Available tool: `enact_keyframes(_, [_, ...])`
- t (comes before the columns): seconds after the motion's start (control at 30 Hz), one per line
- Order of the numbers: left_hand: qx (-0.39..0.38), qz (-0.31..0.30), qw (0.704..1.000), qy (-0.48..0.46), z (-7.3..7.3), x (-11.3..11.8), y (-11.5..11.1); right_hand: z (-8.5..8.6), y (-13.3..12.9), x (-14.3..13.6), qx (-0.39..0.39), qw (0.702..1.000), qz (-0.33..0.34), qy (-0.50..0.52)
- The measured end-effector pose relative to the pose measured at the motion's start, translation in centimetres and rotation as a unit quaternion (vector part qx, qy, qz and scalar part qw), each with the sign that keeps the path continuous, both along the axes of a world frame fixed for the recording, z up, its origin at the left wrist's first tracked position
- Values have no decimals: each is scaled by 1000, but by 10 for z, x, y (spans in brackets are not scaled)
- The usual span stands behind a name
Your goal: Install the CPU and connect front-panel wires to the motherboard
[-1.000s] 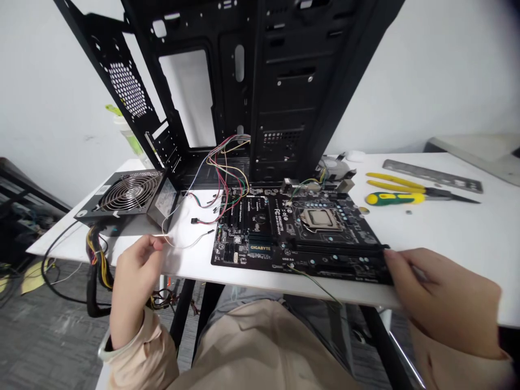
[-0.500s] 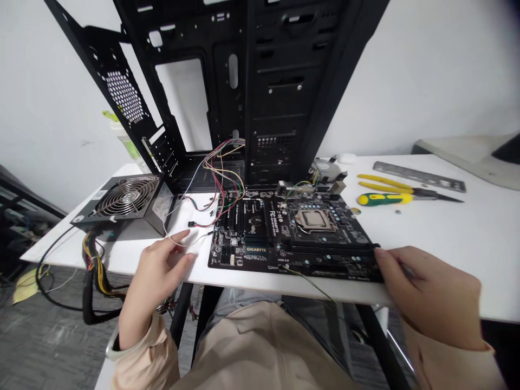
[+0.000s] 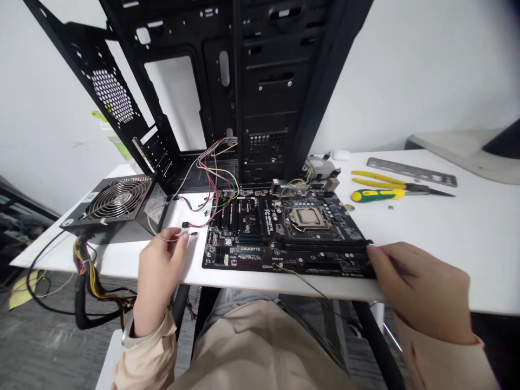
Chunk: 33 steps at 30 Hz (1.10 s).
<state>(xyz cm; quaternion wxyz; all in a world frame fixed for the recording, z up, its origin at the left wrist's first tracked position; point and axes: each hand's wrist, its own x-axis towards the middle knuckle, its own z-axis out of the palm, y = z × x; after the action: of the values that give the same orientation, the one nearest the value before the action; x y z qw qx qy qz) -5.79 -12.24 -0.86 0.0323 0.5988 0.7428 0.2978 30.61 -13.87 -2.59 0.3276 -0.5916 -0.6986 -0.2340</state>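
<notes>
A black Gigabyte motherboard (image 3: pixel 260 233) lies flat near the table's front edge, its processor (image 3: pixel 307 217) facing up. To its left, my left hand (image 3: pixel 160 262) pinches a thin white cable (image 3: pixel 156 233) between thumb and fingers; the cable's small black connector (image 3: pixel 193 234) sticks out beyond them, just off the board's left edge. My right hand (image 3: pixel 420 287) grips the board's right front corner, fingertips partly hidden. More coloured front-panel wires (image 3: pixel 215 168) run from the computer case (image 3: pixel 268 97) down onto the board. One loose black plug (image 3: pixel 186 225) rests by its left side.
The tall black case stands behind the board. A power supply (image 3: pixel 117 206) with bundled cables (image 3: pixel 83 276) hanging over the edge sits left. Yellow-handled pliers (image 3: pixel 377 179), a screwdriver (image 3: pixel 377 195), a metal I/O plate (image 3: pixel 412 171) and a CPU cooler (image 3: pixel 320 167) lie at right and back.
My left hand has closed on the white cable, whose connector has come away from the board's left edge. My right hand stays at the board's corner; the whole view has shifted slightly.
</notes>
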Motion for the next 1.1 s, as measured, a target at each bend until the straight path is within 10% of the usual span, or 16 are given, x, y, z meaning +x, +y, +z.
enact_keyframes(0.2, [-122,99,984,81,13,-11,-17,-3,-2,2,-16,999,12,30])
enact_keyframes(0.4, [-115,-194,974,-23,40,-14,-29,1,-5,3,-73,997,4,37])
enact_keyframes(0.63, [-24,-383,915,126,76,31,18,0,-3,6,-37,995,28,86])
enact_keyframes(0.87, [-30,-527,832,167,64,66,76,60,16,1,-3,983,162,84])
enact_keyframes(1.1, [32,-493,852,174,40,75,94,111,70,-48,-117,924,363,8])
